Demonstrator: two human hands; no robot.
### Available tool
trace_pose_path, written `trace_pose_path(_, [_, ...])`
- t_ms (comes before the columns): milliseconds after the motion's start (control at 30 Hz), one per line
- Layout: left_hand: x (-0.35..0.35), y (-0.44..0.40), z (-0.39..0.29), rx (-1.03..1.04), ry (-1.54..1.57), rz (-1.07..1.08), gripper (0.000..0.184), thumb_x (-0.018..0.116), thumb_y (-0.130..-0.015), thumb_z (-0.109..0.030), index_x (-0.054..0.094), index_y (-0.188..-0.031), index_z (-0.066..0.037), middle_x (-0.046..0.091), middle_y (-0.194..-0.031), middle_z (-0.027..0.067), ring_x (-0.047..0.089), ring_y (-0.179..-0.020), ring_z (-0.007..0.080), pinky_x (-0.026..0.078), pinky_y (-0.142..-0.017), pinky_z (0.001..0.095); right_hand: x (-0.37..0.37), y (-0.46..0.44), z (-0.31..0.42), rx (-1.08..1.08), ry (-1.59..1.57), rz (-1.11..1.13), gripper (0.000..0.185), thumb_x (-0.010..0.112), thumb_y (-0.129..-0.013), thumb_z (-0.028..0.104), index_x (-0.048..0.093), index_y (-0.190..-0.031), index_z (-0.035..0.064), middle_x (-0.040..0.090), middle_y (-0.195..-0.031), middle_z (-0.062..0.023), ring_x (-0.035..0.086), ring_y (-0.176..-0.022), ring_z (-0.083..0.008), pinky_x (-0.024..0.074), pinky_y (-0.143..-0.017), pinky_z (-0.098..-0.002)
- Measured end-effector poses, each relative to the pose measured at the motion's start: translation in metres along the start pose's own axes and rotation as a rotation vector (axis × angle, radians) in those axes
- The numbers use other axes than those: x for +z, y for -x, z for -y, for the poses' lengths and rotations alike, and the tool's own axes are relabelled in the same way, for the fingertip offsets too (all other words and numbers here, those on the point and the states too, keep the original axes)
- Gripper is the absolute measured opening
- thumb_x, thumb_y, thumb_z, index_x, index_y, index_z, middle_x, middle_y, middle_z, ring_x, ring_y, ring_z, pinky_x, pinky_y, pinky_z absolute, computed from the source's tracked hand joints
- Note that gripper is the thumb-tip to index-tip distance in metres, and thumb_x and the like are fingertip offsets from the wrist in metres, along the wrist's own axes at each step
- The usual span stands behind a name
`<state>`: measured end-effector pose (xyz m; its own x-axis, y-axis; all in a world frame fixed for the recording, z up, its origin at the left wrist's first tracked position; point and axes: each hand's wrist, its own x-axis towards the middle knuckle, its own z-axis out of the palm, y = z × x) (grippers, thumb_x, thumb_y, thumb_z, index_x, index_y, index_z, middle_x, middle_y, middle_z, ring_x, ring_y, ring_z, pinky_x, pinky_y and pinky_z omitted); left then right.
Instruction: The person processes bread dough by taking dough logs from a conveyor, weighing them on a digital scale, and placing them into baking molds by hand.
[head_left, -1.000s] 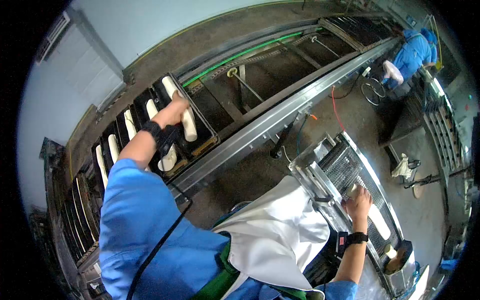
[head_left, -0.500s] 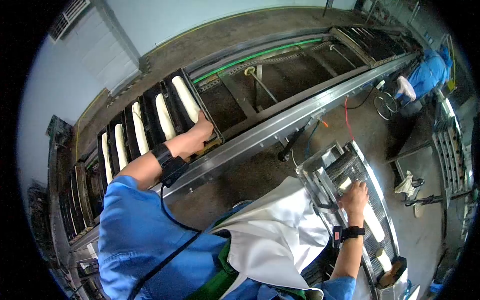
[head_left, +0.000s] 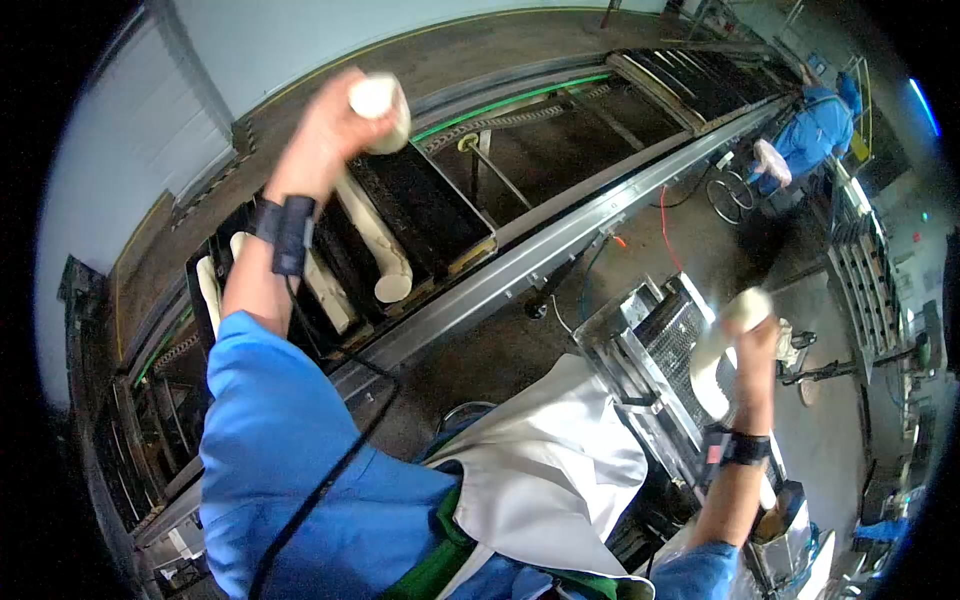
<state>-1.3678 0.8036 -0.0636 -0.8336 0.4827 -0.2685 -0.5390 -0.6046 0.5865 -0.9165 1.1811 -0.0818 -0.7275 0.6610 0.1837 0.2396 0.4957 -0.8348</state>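
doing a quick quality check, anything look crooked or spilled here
One dough roll in the black tray bends at its near end, unlike the straighter roll left of it. No spill stands out.

Two smooth, pale rolls, one gripped in each hand.
The left roll (head_left: 393, 132), in the left hand (head_left: 325, 125), turns a flat, round, whiter end toward the camera, its body foreshortened behind; the right roll (head_left: 707, 378), in the right hand (head_left: 757, 348), shows a blurred end above the fingers and a soft, curved length drooping beside them, on the side toward the left hand.
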Motion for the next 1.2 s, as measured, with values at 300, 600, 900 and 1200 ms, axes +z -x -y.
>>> trace_pose_path(300, [0.110,0.121,-0.077,0.734,-0.340,0.510,0.044,0.039,-0.096,-0.013,0.032,-0.136,0.005,0.048,-0.124,0.0234,0.056,-0.110,0.0299,0.052,-0.092,0.0398,0.080,-0.025,0.188,0.033,-0.791,0.291,0.049,0.072,-0.079,0.023,0.054,-0.117,-0.0026,0.061,-0.108,-0.0129,0.061,-0.098,-0.0211,0.0520,-0.088,-0.0368])
trace_pose_path(600, [0.081,0.212,0.093,0.479,-1.352,1.270,0.056,0.059,-0.089,-0.020,0.035,-0.138,-0.005,0.057,-0.104,0.0185,0.061,-0.094,0.0290,0.050,-0.081,0.0389,0.174,0.007,0.196,0.393,-1.251,0.960,0.055,0.065,-0.085,0.023,0.044,-0.133,0.0034,0.059,-0.118,-0.0123,0.061,-0.104,-0.0218,0.0501,-0.091,-0.0326])
trace_pose_path(900, [-0.117,0.180,0.047,0.593,-1.625,-0.409,0.051,0.047,-0.090,0.001,0.041,-0.139,-0.013,0.054,-0.129,0.0145,0.046,-0.126,0.0268,0.036,-0.106,0.0364,0.073,0.065,0.111,0.364,-0.557,0.462,0.071,0.063,-0.051,0.016,0.055,-0.120,-0.0002,0.060,-0.107,-0.0117,0.060,-0.091,-0.0198,0.0529,-0.073,-0.0235])
trace_pose_path(1200, [-0.187,0.167,0.012,0.454,-0.689,-0.762,0.063,0.052,-0.083,0.007,0.031,-0.140,-0.006,0.060,-0.113,0.0161,0.056,-0.067,0.0164,0.044,-0.052,0.0251,-0.017,0.084,0.076,0.281,-0.383,-0.015,0.074,0.068,-0.051,0.029,0.054,-0.119,0.0016,0.056,-0.106,-0.0102,0.058,-0.086,-0.0182,0.0487,-0.069,-0.0260])
